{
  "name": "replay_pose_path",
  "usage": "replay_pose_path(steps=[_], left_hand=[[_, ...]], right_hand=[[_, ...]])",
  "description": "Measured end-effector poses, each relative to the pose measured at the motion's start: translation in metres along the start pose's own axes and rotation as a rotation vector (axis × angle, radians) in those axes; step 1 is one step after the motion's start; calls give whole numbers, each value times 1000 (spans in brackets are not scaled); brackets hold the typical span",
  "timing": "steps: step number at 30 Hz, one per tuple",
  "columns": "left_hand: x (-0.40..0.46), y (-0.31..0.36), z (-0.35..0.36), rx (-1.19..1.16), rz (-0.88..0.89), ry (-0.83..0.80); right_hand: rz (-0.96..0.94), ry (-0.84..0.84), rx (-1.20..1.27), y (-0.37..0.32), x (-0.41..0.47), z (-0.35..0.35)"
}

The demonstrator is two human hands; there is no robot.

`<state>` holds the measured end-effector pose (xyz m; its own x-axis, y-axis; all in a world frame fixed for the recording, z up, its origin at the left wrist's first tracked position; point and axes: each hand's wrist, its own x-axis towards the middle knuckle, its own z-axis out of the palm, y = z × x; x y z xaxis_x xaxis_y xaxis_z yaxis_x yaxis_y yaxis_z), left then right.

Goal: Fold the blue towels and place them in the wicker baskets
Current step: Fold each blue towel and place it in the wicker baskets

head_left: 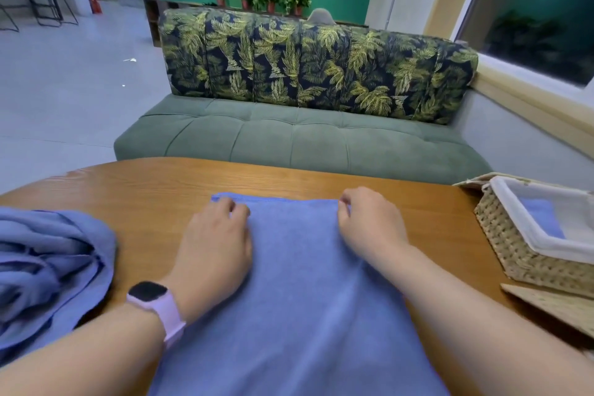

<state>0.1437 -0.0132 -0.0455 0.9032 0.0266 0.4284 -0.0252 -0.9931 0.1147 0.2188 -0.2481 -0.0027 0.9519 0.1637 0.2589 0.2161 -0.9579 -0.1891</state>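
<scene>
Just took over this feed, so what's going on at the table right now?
A person is folding a blue towel spread flat on the wooden table. The left hand and right hand each pinch its far edge near a corner. A heap of unfolded blue towels waits at the left. At the right, a lined wicker basket already holds a folded blue towel.
</scene>
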Motion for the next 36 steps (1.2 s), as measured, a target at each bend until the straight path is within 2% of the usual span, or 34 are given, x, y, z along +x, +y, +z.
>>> replay_pose_path(steps=[4,7,11,14,16,19,25,27,29,32,34,36], left_hand=[[-41,22,0,25,24,-176],[-65,22,-4,47,-4,-251],[-85,15,-26,-70,11,-249],[-115,19,-45,-119,195,-237],[-139,23,-52,-158,258,-284],[-157,17,-55,-241,228,-357],[-169,16,-64,-255,252,-334],[-172,16,-73,-260,285,-293],[-173,17,-83,-280,404,-255],[-175,20,-93,-332,514,-291],[-174,19,-93,-344,488,-328],[-173,19,-92,-352,487,-335]], right_hand=[[-115,-62,-125,-23,-63,3],[-72,-87,-193,-22,-111,14],[-12,-73,-60,-8,-142,14],[-35,-87,104,1,-158,6],[-46,-81,161,7,-170,1],[-34,-155,136,15,-185,-4],[-61,-314,20,19,-199,-14],[-32,-288,52,18,-204,-16],[-34,-141,113,20,-211,-19],[-253,124,199,25,-219,-22],[-368,68,229,27,-224,-26],[-406,1,230,36,-228,-29]])
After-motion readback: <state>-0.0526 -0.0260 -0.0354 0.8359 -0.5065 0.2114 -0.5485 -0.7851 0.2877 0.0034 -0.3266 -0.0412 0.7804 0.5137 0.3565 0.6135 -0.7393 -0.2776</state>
